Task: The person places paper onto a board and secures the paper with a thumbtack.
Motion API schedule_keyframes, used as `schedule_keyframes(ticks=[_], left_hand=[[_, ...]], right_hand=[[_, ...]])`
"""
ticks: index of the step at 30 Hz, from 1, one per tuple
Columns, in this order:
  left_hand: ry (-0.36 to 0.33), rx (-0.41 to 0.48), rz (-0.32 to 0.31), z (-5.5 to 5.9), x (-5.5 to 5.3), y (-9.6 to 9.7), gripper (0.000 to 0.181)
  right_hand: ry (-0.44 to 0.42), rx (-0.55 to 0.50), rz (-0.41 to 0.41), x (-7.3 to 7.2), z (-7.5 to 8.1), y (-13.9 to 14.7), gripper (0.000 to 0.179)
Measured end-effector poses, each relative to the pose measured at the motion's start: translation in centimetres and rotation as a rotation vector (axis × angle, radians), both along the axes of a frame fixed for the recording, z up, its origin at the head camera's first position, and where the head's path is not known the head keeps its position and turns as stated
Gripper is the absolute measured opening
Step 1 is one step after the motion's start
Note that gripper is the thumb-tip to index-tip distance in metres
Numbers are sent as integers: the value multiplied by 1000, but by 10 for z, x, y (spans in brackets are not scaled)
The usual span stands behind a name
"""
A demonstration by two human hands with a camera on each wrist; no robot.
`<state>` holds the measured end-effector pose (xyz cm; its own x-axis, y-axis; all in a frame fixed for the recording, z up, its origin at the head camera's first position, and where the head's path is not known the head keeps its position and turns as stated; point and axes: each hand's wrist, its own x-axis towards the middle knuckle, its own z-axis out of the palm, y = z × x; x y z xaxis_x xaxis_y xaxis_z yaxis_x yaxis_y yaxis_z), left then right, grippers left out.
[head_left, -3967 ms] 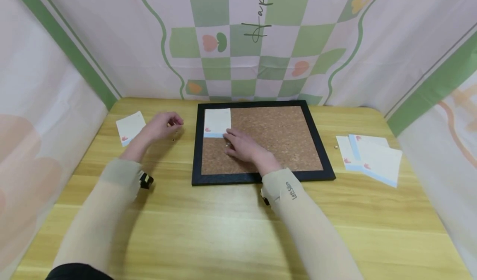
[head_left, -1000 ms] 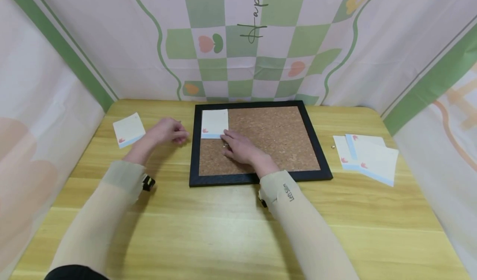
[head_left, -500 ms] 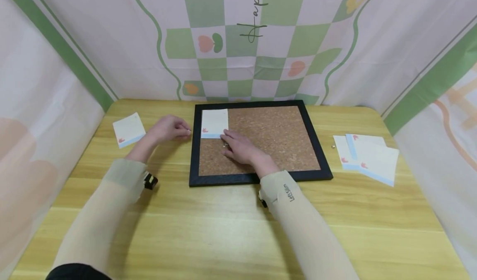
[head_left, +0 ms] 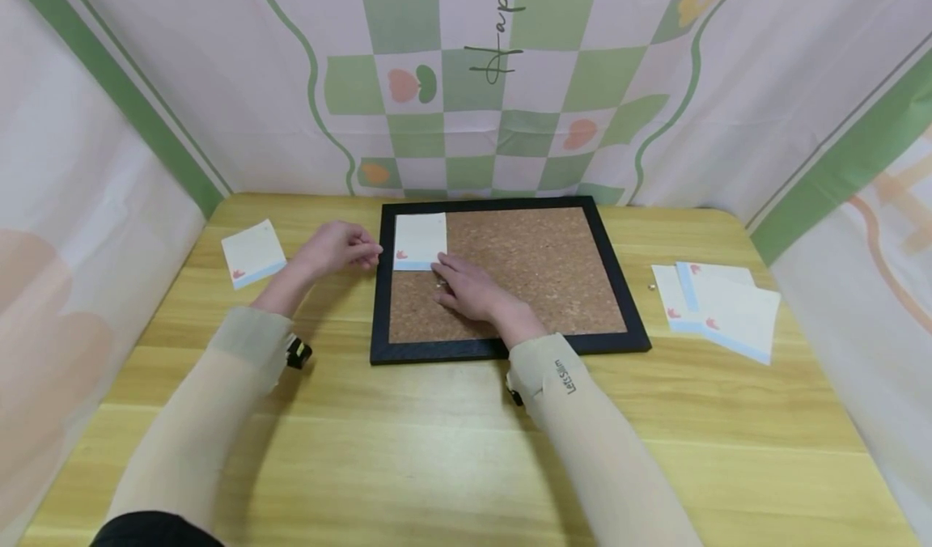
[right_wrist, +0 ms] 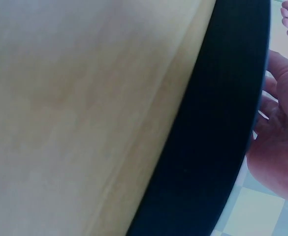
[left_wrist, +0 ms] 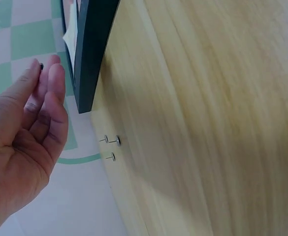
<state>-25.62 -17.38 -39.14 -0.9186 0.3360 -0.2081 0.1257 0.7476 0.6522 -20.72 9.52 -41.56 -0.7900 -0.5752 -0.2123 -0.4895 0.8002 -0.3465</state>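
My left hand (head_left: 336, 248) is just left of the framed corkboard, its fingertips near the black frame (head_left: 381, 288). Between its thumb and index finger it pinches a thumbtack (left_wrist: 41, 66), only the small dark end showing. My right hand (head_left: 473, 288) lies on the cork (head_left: 539, 264), fingers extended, fingertips resting at the lower right corner of a white note card (head_left: 420, 235) with a blue strip. That card sits in the board's upper left corner. A tiny shiny thing (head_left: 440, 285) shows by the right thumb; I cannot tell what it is.
Several thumbtacks (left_wrist: 115, 141) lie on the table left of the board. Another card (head_left: 253, 253) lies at the far left. Overlapping cards (head_left: 739, 320) lie at the right, with a small shiny piece (head_left: 651, 286) beside them. A patterned curtain (head_left: 480, 86) stands behind the table.
My left hand has come from over the tabletop rightward to the board's left edge, now with a thumbtack pinched. My right hand keeps its place at the card's corner.
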Motion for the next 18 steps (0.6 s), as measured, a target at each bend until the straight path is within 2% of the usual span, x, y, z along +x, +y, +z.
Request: schedule_keyframes(ticks=[9, 18], left_hand=[[79, -73, 4, 1, -1, 5, 26], [88, 2, 36, 1, -6, 18, 21]], right_hand=[[-7, 7, -3, 0, -1, 1, 61], [-7, 4, -2, -1, -2, 1, 61]])
